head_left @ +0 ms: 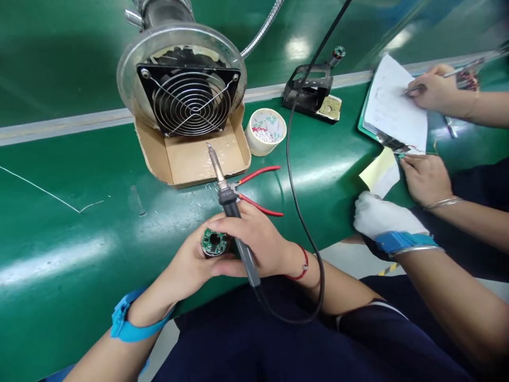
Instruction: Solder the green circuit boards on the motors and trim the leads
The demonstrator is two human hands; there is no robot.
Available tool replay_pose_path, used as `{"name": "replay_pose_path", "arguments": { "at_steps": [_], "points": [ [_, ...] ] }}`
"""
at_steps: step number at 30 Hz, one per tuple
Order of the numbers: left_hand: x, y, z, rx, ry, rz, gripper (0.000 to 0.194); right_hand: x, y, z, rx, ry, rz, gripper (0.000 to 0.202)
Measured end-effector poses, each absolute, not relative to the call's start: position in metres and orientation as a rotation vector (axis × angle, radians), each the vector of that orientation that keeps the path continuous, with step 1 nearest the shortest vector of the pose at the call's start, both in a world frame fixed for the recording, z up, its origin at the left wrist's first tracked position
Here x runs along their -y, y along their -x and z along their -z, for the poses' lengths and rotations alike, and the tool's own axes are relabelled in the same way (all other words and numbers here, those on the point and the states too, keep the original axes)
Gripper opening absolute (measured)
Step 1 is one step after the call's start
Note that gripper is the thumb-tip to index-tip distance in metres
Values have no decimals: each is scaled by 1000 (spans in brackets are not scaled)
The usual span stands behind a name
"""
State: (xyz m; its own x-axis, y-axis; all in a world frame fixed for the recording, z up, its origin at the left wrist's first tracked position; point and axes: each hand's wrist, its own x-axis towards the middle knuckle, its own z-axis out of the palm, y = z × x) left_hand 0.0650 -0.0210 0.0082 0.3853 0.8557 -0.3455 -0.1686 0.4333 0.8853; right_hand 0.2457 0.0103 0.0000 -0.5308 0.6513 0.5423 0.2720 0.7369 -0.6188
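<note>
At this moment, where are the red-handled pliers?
In the head view, the pliers lie on the table beyond the right hand, handles right of the soldering iron.

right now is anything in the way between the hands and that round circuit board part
Nothing visible: the left hand is around the circuit board part, and the right hand has finger and thumb at its edge. The right hand also holds the soldering iron, its tip pointing toward the cardboard tray.
</note>
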Motion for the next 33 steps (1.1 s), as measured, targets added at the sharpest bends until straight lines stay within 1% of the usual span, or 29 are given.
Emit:
{"name": "replay_pose_path", "arguments": {
  "at_steps": [1, 4, 6, 8, 10, 11, 13, 14, 15, 16, 19, 23, 25, 27, 29, 31, 33],
  "points": [
    [21, -67, -10, -945, -880, -755, 31, -10, -245, 0, 2175, 703, -547, 42],
    [22, -73, -15, -923, -831, -591, 19, -10, -245, 1, 2278, 660, -364, 19],
    [23, -75, -18, -893, -757, -489, 17, -9, -247, 3, 2282, 564, -298, 16],
    [24, -75, -19, -860, -711, -437, 16, -8, -249, 4, 2253, 540, -331, 18],
    [24, -73, -18, -838, -688, -430, 18, -8, -251, 4, 2171, 605, -512, 15],
    [24, -72, -17, -832, -673, -430, 20, -7, -252, 4, 2110, 633, -640, 19],
    [25, -68, -15, -823, -639, -436, 22, -7, -253, 4, 1973, 654, -868, 48],
    [25, -67, -14, -817, -622, -439, 23, -7, -253, 3, 1936, 643, -929, 59],
    [26, -66, -14, -807, -605, -439, 23, -7, -253, 3, 1935, 618, -947, 64],
    [27, -65, -14, -786, -583, -437, 23, -7, -252, 3, 1959, 594, -941, 63],
    [30, -65, -16, -693, -512, -421, 24, -4, -249, 5, 2041, 489, -886, 48],
    [30, -65, -21, -596, -587, -301, 16, 4, -243, 7, 2012, 514, -802, 20],
    [28, -64, -23, -579, -688, -241, 14, 8, -241, 6, 1913, 581, -841, 18],
    [27, -63, -25, -657, -801, -254, 17, 10, -243, 1, 1815, 615, -961, 22],
    [27, -61, -26, -805, -893, -318, 19, 10, -247, -5, 1742, 688, -1069, 35],
    [28, -61, -27, -1050, -1083, -361, 18, 9, -252, -10, 1727, 823, -1101, 46],
    [30, -60, -28, -1349, -1368, -322, 16, 8, -255, -15, 1798, 918, -1084, 57]
  ]
}}
